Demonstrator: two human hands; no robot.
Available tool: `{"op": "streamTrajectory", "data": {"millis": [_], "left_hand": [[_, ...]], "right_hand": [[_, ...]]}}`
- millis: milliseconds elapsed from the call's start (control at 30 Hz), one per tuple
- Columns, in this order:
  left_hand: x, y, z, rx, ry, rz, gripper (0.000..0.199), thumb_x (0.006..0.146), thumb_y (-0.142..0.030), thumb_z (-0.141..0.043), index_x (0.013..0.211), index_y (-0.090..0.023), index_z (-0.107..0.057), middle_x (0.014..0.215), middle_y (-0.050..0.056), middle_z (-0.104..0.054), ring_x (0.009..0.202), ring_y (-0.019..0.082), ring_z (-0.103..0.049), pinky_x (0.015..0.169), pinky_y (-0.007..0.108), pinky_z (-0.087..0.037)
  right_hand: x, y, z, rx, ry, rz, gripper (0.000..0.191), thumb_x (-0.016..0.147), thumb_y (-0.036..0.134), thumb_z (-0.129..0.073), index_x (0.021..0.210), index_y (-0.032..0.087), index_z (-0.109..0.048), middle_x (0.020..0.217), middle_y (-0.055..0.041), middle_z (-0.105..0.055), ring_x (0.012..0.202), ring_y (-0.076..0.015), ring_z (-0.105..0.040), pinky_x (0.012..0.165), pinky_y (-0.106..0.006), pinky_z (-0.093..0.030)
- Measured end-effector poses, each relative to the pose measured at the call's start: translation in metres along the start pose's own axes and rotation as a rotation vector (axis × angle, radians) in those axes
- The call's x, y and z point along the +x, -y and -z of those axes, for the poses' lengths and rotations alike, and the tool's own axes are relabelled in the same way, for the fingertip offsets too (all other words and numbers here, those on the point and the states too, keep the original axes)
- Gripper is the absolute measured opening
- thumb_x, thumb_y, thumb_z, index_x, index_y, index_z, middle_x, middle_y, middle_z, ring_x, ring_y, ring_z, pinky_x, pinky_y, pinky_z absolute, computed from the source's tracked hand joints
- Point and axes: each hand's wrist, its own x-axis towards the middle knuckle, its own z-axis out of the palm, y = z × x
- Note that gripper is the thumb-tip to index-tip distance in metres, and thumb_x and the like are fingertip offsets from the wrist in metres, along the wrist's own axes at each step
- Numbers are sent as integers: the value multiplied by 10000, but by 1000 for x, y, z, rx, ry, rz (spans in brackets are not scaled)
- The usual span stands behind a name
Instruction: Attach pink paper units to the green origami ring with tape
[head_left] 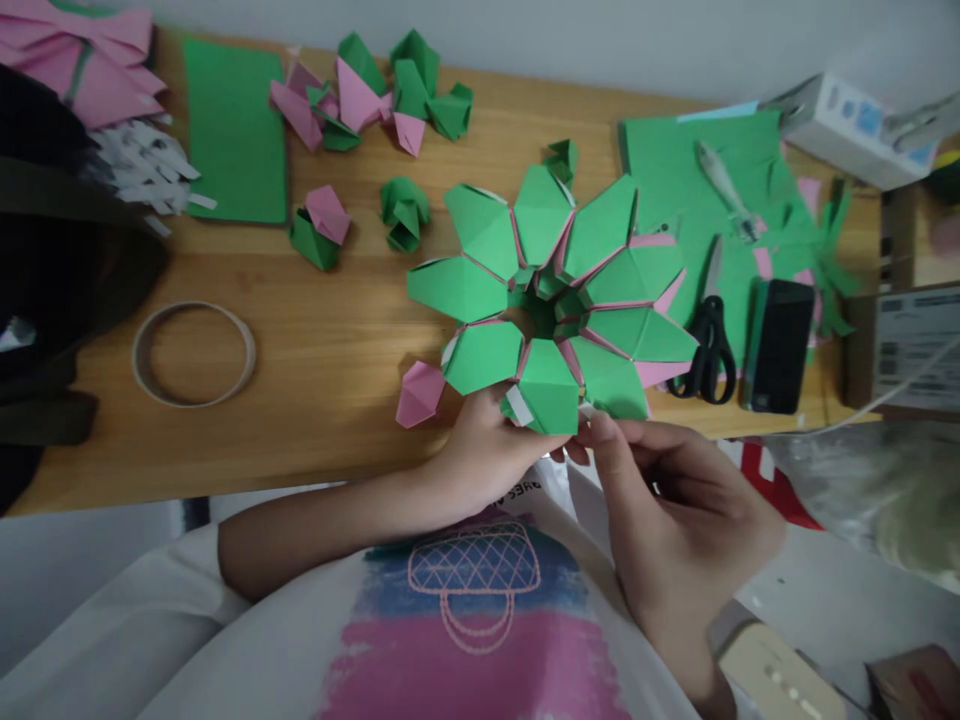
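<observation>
A ring-shaped paper flower (480,285) with green petals and pink edges rests above the table's front edge, its centre open. My left hand (487,455) holds it from below at the front petals, its fingers partly hidden under the paper. White strips show on the front petals. My right hand (667,500) pinches a small white strip (589,411) at the front petals between thumb and forefinger. A pink folded piece (420,393) lies just left of the flower.
Folded pieces (360,95), a green paper stack (236,140) and a tape ring (193,355) are at left and back. On the right are green sheets (675,160), scissors (709,345), a phone (780,345) and boxes (847,130).
</observation>
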Motion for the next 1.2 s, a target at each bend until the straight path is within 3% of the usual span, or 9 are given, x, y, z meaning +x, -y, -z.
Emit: {"op": "streamTrajectory", "data": {"millis": [433, 833, 1067, 1200], "left_hand": [[-1, 6, 6, 96, 38, 43, 236, 734, -342, -759, 710, -179, -590, 664, -1, -643, 625, 139, -616, 606, 258, -524], [0, 9, 11, 202, 56, -39, 184, 766, -315, -727, 727, -186, -601, 683, -2, -663, 683, 155, -627, 665, 275, -524], [0, 8, 9, 225, -2, -73, 162, 749, -251, -741, 716, -188, -595, 740, -6, -681, 735, 148, -624, 705, 264, -521], [-1, 10, 10, 212, 10, -70, 154, 742, -250, -741, 729, -182, -603, 757, 0, -685, 743, 151, -636, 725, 268, -528]], "right_hand": [[0, 2, -4, -96, -40, -45, 233, 710, 379, -801, 661, 184, -683, 517, 20, -652, 427, -104, -545, 397, -218, -413], [0, 2, -7, -223, -51, 21, 227, 753, 353, -752, 643, 182, -651, 489, 44, -597, 417, -77, -484, 421, -209, -380], [13, 7, 6, -428, 143, 13, 234, 775, 389, -711, 645, 198, -672, 510, 28, -625, 432, -114, -537, 436, -255, -358], [20, 10, 14, -479, 246, 45, 257, 804, 412, -672, 639, 215, -666, 467, 25, -595, 396, -123, -498, 404, -268, -295]]}}
